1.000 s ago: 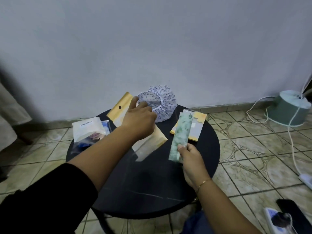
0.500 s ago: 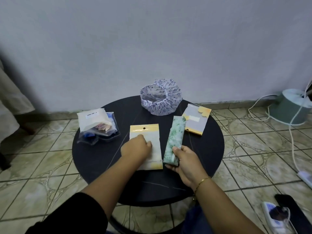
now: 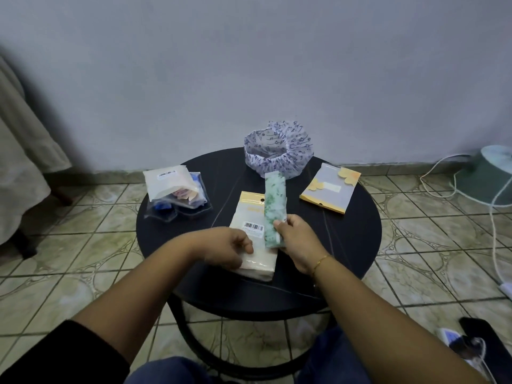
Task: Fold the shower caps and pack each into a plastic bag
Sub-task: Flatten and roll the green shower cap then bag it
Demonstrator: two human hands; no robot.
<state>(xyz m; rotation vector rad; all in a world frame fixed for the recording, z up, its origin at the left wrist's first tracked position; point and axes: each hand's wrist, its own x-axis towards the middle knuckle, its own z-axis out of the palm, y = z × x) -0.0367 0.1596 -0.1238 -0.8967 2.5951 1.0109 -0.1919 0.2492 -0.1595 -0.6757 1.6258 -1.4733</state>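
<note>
The right hand (image 3: 297, 239) pinches the folded green cap (image 3: 274, 210); the left hand (image 3: 228, 246) holds the plastic bag (image 3: 256, 234) on the worktop (image 3: 346, 245), just beside the cap. Best to spread the bag's mouth wide, then slide the cap in narrow end first.

Round table (image 3: 346, 245): black top with faint pale veins; folded shower cap (image 3: 274, 209): pale green with a darker green leafy print; open shower cap (image 3: 279, 151): white with a small dark blue sprig pattern; plastic bag (image 3: 250, 214): frosted cream with a yellow header strip and a white label bearing a black barcode; second plastic bag (image 3: 329, 189): pale grey-white, yellow edging, yellow-orange butterfly shapes; packet pile (image 3: 171, 187): frosted white upper packet with a barcode label, blue and pinkish contents showing below; floor tiles (image 3: 83, 231): beige-green marbled with curved pale lines; wall (image 3: 249, 65): plain bluish grey; sleeve (image 3: 55, 356): black; bracelet (image 3: 321, 260): gold.
</note>
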